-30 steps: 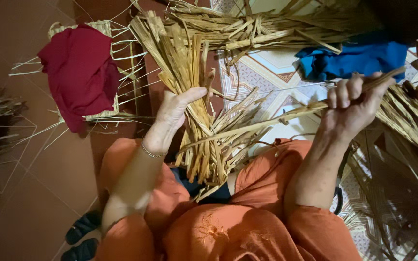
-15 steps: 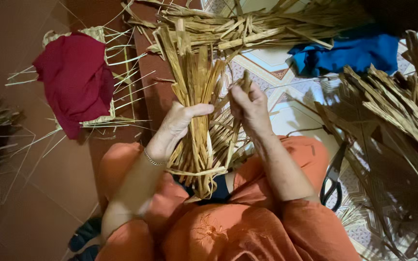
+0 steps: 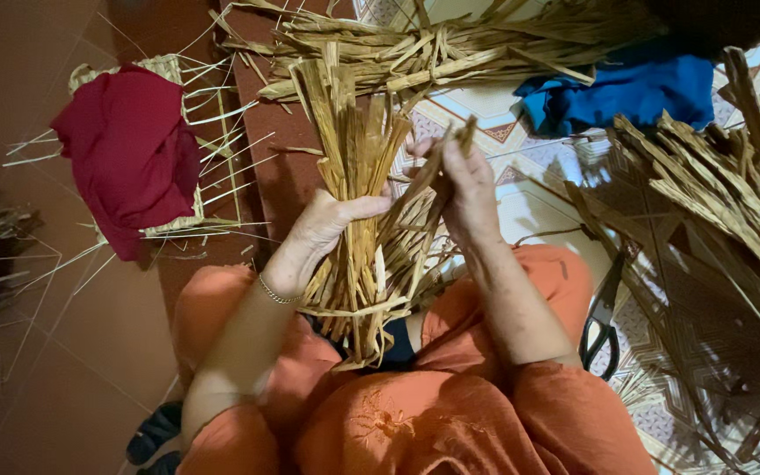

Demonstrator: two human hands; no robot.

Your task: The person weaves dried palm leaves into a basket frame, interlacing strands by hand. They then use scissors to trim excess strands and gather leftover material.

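A bundle of dried, straw-coloured leaf strips point(image 3: 355, 185) stands upright over my lap. My left hand point(image 3: 332, 222) is closed around the middle of the bundle, a thin bracelet on its wrist. My right hand point(image 3: 466, 189) grips a few strips at the bundle's right side, pressed against it. The lower ends of the strips fan out over my orange clothing point(image 3: 415, 413).
A red cloth point(image 3: 129, 158) lies on a partly woven mat at the left. More dried strips are piled at the top point(image 3: 450, 44) and right point(image 3: 714, 202). A blue cloth point(image 3: 626, 92) lies at the upper right. Black-handled scissors point(image 3: 602, 330) rest beside my right leg.
My right hand came in from the far right, where it pulled a long strip, and now holds strips against the bundle. My left hand kept its grip.
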